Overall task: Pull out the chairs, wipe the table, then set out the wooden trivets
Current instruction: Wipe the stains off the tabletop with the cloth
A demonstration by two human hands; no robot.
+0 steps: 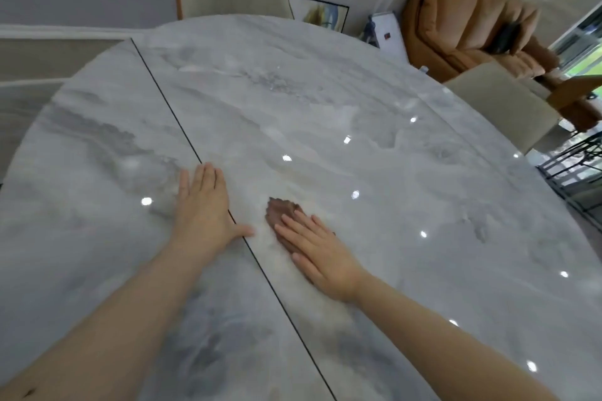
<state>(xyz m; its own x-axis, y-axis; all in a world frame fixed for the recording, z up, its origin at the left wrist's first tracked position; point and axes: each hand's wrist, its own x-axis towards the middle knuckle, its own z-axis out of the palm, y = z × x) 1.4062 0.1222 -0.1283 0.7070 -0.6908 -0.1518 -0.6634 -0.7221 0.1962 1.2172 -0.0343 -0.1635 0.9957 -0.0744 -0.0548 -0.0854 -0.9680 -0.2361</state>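
Both your bare forearms reach forward from the lower corners of the view, angling toward each other. Your left hand (205,208) lies palm down and flat on the surface (325,101), fingers straight and close together, thumb spread out toward the right. Your right hand (321,252) lies just beside it, also palm down, fingers straight and slightly fanned, pointing up and to the left, pressing on a brown cloth (281,210) that shows beyond your fingertips.
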